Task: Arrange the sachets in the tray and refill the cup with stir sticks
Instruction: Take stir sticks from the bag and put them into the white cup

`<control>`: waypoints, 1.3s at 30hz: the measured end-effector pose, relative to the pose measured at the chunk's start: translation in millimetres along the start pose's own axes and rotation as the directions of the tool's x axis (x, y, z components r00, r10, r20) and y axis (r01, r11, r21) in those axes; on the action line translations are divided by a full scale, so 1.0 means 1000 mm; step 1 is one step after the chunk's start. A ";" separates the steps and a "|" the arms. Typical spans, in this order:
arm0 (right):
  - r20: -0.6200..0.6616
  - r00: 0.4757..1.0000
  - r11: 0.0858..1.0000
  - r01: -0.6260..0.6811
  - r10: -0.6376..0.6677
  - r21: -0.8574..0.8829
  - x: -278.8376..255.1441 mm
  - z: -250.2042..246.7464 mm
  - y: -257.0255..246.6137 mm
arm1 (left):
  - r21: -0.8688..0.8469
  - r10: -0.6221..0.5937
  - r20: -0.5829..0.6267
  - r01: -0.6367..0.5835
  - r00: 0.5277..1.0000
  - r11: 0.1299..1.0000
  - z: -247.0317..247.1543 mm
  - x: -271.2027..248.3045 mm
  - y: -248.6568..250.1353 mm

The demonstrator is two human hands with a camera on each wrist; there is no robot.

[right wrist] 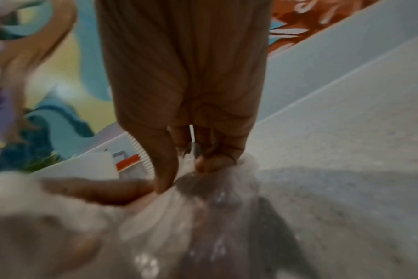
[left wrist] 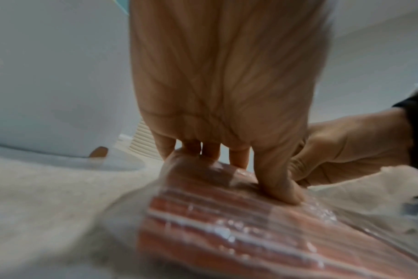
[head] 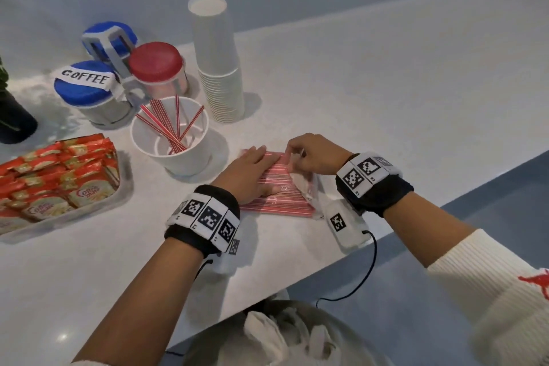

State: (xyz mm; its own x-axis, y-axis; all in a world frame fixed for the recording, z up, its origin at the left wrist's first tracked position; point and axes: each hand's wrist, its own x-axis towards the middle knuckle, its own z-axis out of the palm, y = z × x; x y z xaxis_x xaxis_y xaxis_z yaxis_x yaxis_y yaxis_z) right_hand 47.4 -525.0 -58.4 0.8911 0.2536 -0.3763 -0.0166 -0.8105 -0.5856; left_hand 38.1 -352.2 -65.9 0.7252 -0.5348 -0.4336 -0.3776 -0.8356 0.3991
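Observation:
A clear plastic pack of red-and-white stir sticks (head: 277,196) lies flat on the white counter near its front edge. My left hand (head: 251,171) lies on it with straight fingers and presses it down; the left wrist view shows the pack (left wrist: 239,226) under the fingertips (left wrist: 282,190). My right hand (head: 309,154) pinches the pack's loose plastic wrap (right wrist: 203,186) at the far right corner. The white cup (head: 170,140) with a few stir sticks stands just left of the pack. Red creamer sachets (head: 59,178) fill the clear tray (head: 98,206) at far left.
A tall stack of white paper cups (head: 218,68) stands behind the pack. Lidded jars, one labelled COFFEE (head: 86,89) and one red-lidded (head: 157,68), sit in a rack behind the cup. A dark pot (head: 13,122) is at the left edge. The counter edge (head: 386,235) runs right of my wrists.

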 end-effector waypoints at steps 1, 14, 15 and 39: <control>0.009 1.000 1.000 0.000 0.000 -0.003 0.001 0.001 -0.001 | 0.002 -0.007 -0.007 0.007 1.000 1.000 0.001 -0.001 0.001; 0.076 0.986 0.969 0.128 -0.147 0.212 -0.008 -0.003 0.013 | -0.019 -0.063 -0.044 0.063 0.997 0.998 0.010 -0.007 0.002; 0.082 0.986 0.984 0.135 -0.145 0.117 -0.007 -0.002 0.011 | -0.019 -0.063 -0.045 0.062 0.997 0.998 0.010 -0.007 0.002; -0.295 0.955 0.991 0.069 -0.033 0.113 -0.042 -0.008 0.013 | 0.074 -0.023 -0.027 0.025 0.999 0.997 0.000 -0.003 0.020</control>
State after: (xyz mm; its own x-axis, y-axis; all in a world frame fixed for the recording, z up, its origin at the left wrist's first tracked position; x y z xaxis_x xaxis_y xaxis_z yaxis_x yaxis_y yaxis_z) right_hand 13.7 -550.1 -44.8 0.9853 0.1127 -0.1280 -0.0064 -0.7258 -0.6878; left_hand 28.5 -367.4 -56.6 0.7493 -0.5114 -0.4207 -0.4004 -0.8559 0.3273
